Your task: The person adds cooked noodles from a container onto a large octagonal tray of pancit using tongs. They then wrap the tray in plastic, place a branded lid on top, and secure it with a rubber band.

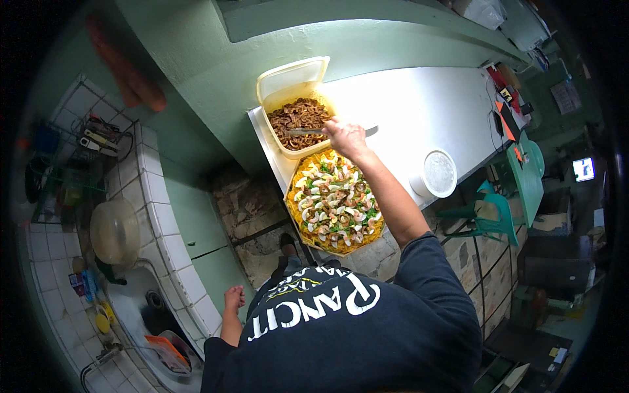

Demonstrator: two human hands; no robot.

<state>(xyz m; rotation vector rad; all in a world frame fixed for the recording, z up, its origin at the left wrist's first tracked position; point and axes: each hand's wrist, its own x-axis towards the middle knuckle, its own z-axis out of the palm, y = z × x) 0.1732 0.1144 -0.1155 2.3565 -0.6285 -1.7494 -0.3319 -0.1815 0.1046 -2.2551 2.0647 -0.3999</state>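
My right hand (347,137) is closed around the middle of a long metal utensil (306,131), whose kind I cannot make out. Its far end reaches into brown cooked pieces (303,114) inside a yellowish plastic tub (296,151). The tub's back wall or lid rises behind them. Just in front lies a large many-sided tray of yellow noodles (337,203), topped with egg slices, shrimp, chopped greens and brown pieces. My right forearm passes beside and above it. Down by my left side hangs my left hand (234,297), fingers curled in, nothing visible in them.
On the white table (406,92), a round white tub (438,173) stands at the right edge. A green plastic chair (488,216) is farther right. Along the left runs a tiled counter (157,183) with a sink (134,308) and a large plastic basin (114,231).
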